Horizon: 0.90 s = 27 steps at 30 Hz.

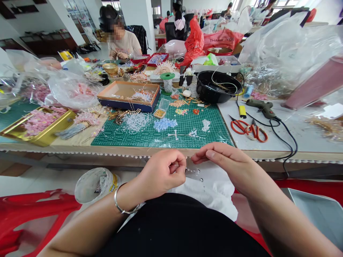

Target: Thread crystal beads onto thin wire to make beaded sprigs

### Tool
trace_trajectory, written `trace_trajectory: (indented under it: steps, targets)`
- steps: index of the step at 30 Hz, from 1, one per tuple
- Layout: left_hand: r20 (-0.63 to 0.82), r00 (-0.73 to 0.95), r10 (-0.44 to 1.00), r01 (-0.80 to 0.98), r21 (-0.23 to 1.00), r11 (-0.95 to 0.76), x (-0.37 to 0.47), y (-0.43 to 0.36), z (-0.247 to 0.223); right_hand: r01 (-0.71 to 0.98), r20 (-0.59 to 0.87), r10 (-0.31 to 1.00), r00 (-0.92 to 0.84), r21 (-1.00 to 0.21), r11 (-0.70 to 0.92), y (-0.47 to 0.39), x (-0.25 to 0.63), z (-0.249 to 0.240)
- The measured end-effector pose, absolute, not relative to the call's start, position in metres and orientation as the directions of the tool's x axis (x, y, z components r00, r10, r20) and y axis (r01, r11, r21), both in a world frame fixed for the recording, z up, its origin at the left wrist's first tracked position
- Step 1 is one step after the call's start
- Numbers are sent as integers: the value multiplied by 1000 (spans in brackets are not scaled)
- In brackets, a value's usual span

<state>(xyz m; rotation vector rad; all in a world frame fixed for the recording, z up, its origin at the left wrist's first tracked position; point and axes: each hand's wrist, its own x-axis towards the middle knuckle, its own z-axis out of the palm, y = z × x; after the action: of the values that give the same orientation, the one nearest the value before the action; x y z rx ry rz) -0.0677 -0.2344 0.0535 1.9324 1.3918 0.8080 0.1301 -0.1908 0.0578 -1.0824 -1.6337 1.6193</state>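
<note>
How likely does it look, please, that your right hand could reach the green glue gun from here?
Probably yes: the right hand appears free, and the glue gun lies uncovered on the table. Orange-handled tools lie in front of it, but flat, so passing over them looks feasible.

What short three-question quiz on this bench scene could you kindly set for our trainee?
1. Which wrist, left or right, wears the silver bracelet?
2. True or false: the blue pieces lie on the green mat.
3. What trails from the fingers of the left hand?
a) the orange-handled scissors
b) a beaded strand
c) the glue gun's cord

Key: 1. left; 2. true; 3. b
</note>
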Motion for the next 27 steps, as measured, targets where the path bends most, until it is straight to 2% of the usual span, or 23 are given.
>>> trace_trajectory:
  steps: [3, 6, 11, 15, 17, 20, 24, 27]
  targets:
    - [210, 290, 934, 639, 684, -352, -67, -235, 51, 252, -114, 816, -566, -967, 40, -195, 126, 63]
    - [323, 341, 883, 693, 548, -468, -66, -236, 45, 353, -159, 768, -620, -931, 93, -199, 118, 65]
    - [476, 422, 772, 726, 332, -602, -67, -236, 36, 255, -265, 726, -635, -959, -127, -204, 111, 50]
    - [496, 442, 747, 745, 261, -614, -68, -235, 32, 226, -301, 766, -568, -952, -207, -205, 111, 38]
    - [500, 431, 752, 729, 299, -616, -68, -236, 32, 217, -283, 789, -545, -957, -193, -204, 112, 36]
    - [428, 379, 820, 681, 471, -561, -66, -235, 34, 193, -240, 813, -530, -968, -160, -203, 113, 36]
    - [93, 284, 954, 538, 809, -239, -67, -231, 41, 166, -246, 826, -506, -968, -186, -201, 116, 32]
    - [-129, 304, 944, 319, 947, 26, -70, -225, 43, 158, -255, 848, -466, -966, -204, -199, 117, 25]
